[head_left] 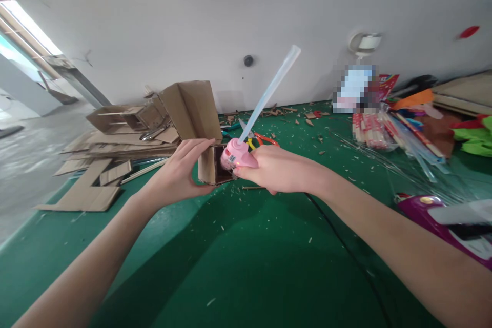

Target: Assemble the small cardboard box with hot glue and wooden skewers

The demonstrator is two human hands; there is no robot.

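My left hand (180, 171) grips a small open cardboard box (212, 165) from its left side, holding it above the green table (246, 261). My right hand (274, 168) holds a pink glue gun (235, 155) whose nozzle points into the box's open side. A long translucent glue stick (269, 93) juts up and to the right from the back of the gun. A black cord (338, 238) trails from my right hand toward the near right.
A folded cardboard piece (192, 107) and a heap of flat cardboard sheets (111, 156) lie at the left. Orange-handled pliers (265, 139) lie behind my hands. Packs of sticks (371, 130), coloured craft supplies and a purple item (446, 218) crowd the right. Scraps litter the table.
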